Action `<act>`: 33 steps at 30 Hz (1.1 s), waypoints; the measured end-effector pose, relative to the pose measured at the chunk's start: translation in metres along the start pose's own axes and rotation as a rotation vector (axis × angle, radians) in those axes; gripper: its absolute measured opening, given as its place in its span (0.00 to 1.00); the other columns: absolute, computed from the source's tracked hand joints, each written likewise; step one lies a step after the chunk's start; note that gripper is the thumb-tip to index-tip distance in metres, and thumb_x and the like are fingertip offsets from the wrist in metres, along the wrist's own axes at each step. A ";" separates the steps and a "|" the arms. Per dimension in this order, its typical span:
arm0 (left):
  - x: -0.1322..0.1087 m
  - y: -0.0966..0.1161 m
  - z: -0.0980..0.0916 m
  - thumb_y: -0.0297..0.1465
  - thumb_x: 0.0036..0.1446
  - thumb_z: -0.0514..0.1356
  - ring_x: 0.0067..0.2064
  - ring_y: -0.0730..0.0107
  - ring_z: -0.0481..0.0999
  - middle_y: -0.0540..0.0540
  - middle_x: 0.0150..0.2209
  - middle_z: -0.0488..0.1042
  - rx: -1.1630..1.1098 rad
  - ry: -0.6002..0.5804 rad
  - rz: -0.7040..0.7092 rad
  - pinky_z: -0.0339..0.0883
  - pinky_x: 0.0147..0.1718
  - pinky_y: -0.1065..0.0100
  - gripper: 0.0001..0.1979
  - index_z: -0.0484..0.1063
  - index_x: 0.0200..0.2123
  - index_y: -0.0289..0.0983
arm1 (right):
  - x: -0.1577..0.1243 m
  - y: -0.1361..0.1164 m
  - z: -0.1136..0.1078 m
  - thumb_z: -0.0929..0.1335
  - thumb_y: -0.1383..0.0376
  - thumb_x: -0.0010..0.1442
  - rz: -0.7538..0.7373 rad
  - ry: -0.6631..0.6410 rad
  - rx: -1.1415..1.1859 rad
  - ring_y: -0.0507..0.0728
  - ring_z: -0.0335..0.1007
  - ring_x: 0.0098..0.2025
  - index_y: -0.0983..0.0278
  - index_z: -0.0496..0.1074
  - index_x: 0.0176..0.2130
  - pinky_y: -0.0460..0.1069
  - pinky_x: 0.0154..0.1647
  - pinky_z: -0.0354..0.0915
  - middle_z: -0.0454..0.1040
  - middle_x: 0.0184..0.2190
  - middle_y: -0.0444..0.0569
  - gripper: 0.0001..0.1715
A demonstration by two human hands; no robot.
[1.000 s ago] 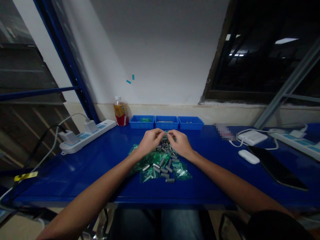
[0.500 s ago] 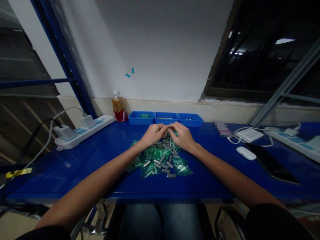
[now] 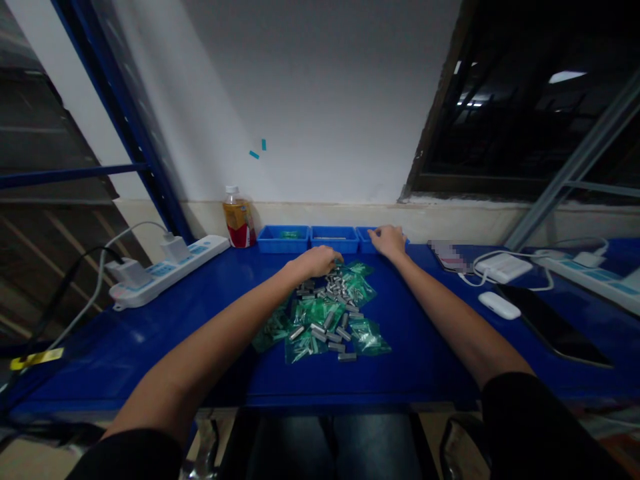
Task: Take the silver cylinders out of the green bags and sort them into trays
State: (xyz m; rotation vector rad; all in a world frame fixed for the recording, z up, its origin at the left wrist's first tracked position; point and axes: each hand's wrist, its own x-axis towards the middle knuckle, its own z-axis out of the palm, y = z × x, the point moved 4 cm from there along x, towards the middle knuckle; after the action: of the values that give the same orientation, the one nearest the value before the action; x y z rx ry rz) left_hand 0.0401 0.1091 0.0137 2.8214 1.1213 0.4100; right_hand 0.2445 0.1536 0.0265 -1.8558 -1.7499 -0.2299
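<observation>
My left hand is closed, fingertips together at the far edge of a pile of small metal pieces; what it holds is too small to make out. My right hand is over the rightmost blue bin, thumb and fingers drawn together; anything in them is hidden. Nearer me lie several short metal cylinders among green plastic bags of small parts. Another green bag rests right of the metal pile.
Along the wall stand a left blue bin with something green inside, a middle blue bin, and a drink bottle. A power strip is on the left. A phone, white case and cables lie right.
My hands were together above the metal pile. My right hand has moved away, right and back, to the rightmost bin. My left hand has stayed near the pile.
</observation>
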 end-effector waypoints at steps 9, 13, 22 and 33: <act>0.005 -0.008 0.001 0.28 0.51 0.58 0.32 0.64 0.76 0.42 0.30 0.78 -0.019 0.061 -0.135 0.64 0.30 0.71 0.07 0.76 0.32 0.33 | -0.066 -0.033 -0.010 0.64 0.58 0.61 -0.288 -0.022 0.147 0.59 0.64 0.41 0.60 0.74 0.37 0.52 0.43 0.58 0.74 0.34 0.48 0.12; -0.001 -0.011 -0.001 0.27 0.54 0.53 0.33 0.65 0.76 0.40 0.32 0.78 -0.047 0.117 -0.177 0.65 0.31 0.71 0.12 0.75 0.37 0.30 | -0.087 -0.059 -0.007 0.66 0.61 0.59 -0.492 -0.045 0.198 0.59 0.64 0.40 0.62 0.73 0.38 0.51 0.40 0.57 0.74 0.33 0.49 0.09; 0.003 -0.009 0.005 0.22 0.43 0.58 0.37 0.62 0.76 0.42 0.33 0.79 -0.147 0.017 -0.082 0.66 0.37 0.69 0.11 0.77 0.31 0.34 | -0.091 -0.060 0.003 0.66 0.63 0.60 -0.531 -0.068 0.213 0.57 0.64 0.36 0.62 0.73 0.34 0.50 0.38 0.58 0.73 0.29 0.48 0.07; -0.012 0.005 -0.020 0.33 0.59 0.50 0.32 0.71 0.75 0.44 0.33 0.78 -0.540 0.029 -0.089 0.67 0.28 0.74 0.15 0.75 0.36 0.34 | -0.097 -0.065 -0.022 0.63 0.66 0.62 -0.669 0.100 0.351 0.60 0.65 0.41 0.64 0.70 0.42 0.53 0.43 0.61 0.71 0.36 0.52 0.09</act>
State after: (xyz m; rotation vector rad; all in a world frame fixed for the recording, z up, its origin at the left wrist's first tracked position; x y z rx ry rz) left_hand 0.0294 0.0971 0.0308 2.2955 0.9566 0.6359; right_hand 0.1757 0.0573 0.0146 -0.9608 -2.1241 -0.2412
